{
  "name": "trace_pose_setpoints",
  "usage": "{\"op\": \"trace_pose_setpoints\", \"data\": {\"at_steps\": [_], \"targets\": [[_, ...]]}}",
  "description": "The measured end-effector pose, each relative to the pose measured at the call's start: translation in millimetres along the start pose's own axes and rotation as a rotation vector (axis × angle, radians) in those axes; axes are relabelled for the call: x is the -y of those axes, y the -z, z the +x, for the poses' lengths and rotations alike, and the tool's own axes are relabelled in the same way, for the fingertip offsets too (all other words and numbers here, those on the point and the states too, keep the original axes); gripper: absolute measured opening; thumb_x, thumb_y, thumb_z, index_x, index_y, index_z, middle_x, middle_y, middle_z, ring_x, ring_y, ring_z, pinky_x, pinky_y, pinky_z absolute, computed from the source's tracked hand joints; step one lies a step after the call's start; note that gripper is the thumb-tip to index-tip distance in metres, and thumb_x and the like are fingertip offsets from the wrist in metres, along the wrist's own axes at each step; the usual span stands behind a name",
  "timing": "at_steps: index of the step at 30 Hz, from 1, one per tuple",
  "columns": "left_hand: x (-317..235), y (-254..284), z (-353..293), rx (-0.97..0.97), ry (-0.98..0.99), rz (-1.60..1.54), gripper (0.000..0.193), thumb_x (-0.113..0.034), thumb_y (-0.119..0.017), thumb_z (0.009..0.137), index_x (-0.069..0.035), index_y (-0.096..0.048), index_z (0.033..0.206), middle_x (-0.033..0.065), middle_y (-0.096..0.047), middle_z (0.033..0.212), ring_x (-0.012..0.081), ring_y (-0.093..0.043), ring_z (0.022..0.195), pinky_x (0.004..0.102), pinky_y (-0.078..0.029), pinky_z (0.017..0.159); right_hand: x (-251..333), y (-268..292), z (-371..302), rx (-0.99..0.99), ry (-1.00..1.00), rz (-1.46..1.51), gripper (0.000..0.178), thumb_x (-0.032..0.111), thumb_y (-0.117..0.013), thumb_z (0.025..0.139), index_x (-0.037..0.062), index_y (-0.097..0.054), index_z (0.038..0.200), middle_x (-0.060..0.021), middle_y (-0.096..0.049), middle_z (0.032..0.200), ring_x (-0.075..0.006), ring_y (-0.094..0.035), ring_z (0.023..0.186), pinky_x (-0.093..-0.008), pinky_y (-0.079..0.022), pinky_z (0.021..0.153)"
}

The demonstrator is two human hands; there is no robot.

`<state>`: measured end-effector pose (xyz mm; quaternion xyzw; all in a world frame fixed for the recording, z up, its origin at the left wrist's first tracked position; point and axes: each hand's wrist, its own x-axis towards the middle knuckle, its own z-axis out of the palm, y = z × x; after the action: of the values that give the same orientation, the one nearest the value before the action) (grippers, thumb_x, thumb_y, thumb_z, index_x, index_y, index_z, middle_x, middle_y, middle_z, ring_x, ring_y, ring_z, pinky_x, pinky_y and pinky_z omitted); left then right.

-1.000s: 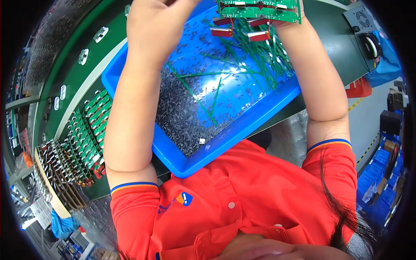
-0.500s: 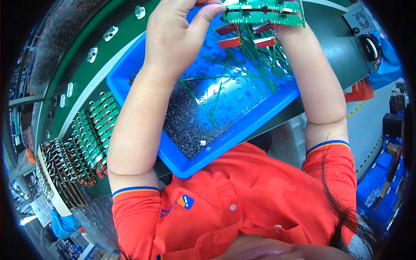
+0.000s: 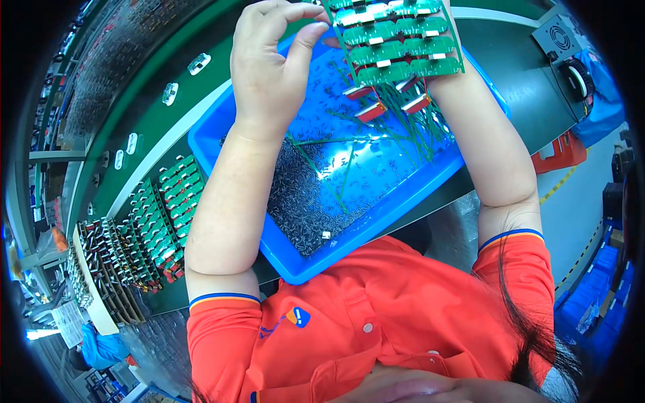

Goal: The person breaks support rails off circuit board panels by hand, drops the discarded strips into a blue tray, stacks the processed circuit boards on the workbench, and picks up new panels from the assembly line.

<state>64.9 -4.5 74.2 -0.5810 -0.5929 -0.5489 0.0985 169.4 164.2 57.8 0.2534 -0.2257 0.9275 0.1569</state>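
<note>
A green circuit board panel [image 3: 383, 52], made of several rows of small boards, is raised over the blue tray [image 3: 295, 270]. Red and silver parts [image 3: 371, 112] dangle from its lower side. My right hand [image 3: 443, 84] supports the panel from behind; most of its fingers are hidden by it. At the panel's left edge is my left hand [image 3: 269, 70], its thumb and forefinger apart with a gap between them and no object showing there. Inside the tray lie many small dark pin-like pieces [image 3: 295, 201] and long thin green strips [image 3: 423, 138].
More board panels [image 3: 178, 201] stand in rows at the left, beside a rack of boards [image 3: 111, 269]. Small white parts [image 3: 170, 93] sit on a green surface beyond the tray. A grey box with a fan [image 3: 561, 30] and a red container [image 3: 559, 153] are at the right.
The panel has come lower and nearer, showing more rows of boards. My left thumb has drawn a little away from its edge. The whole view has shifted slightly.
</note>
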Motion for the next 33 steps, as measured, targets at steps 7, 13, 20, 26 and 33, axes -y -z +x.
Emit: {"op": "trace_pose_setpoints", "data": {"at_steps": [7,13,20,26,33], "targets": [[2,5,1,0.093,-0.142,0.214,0.013,-0.002,-0.073,0.078,-0.006,-0.07,0.089,0.0118,-0.06,0.102,0.0298,-0.059,0.096,0.0368,-0.046,0.086,-9,-2,2,-0.119,0.008,-0.1,0.083,0.07,-0.029,0.096,0.0089,-0.036,0.151,-0.0207,-0.045,0.148,-0.0389,-0.049,0.131,-0.0536,-0.043,0.109],[11,6,2,-0.065,-0.031,0.072,0.014,-0.002,-0.073,0.078,-0.007,-0.069,0.09,0.0152,-0.061,0.11,0.0312,-0.059,0.102,0.0377,-0.047,0.088,-8,-14,-7,-0.196,-0.077,-0.089,0.093,0.077,-0.03,0.092,0.0027,-0.04,0.147,-0.0242,-0.052,0.139,-0.04,-0.059,0.12,-0.0535,-0.05,0.101],[10,8,3,0.031,-0.061,0.149,0.013,-0.001,-0.071,0.079,-0.006,-0.068,0.09,0.0158,-0.061,0.116,0.0315,-0.059,0.105,0.0384,-0.047,0.091,-8,-9,-2,-0.131,-0.116,0.091,0.092,0.077,-0.032,0.092,0.0052,-0.038,0.149,-0.023,-0.049,0.143,-0.0398,-0.055,0.124,-0.0549,-0.048,0.103],[15,8,1,0.052,0.151,0.002,0.01,-0.001,-0.07,0.083,-0.004,-0.066,0.092,0.017,-0.061,0.115,0.0305,-0.061,0.101,0.0375,-0.049,0.087,-16,-22,-2,-0.141,-0.108,0.024,0.092,0.078,-0.031,0.091,0.0097,-0.034,0.152,-0.0218,-0.042,0.149,-0.0429,-0.05,0.129,-0.0623,-0.043,0.106],[1,9,3,0.014,0.246,-0.08,0.018,-0.003,-0.075,0.079,-0.004,-0.068,0.095,0.0189,-0.059,0.12,0.0334,-0.06,0.105,0.0388,-0.048,0.092,-11,-14,-2,-0.149,-0.102,-0.008,0.092,0.078,-0.029,0.091,0.0096,-0.033,0.153,-0.0209,-0.043,0.149,-0.0398,-0.05,0.13,-0.0566,-0.046,0.105]]}}
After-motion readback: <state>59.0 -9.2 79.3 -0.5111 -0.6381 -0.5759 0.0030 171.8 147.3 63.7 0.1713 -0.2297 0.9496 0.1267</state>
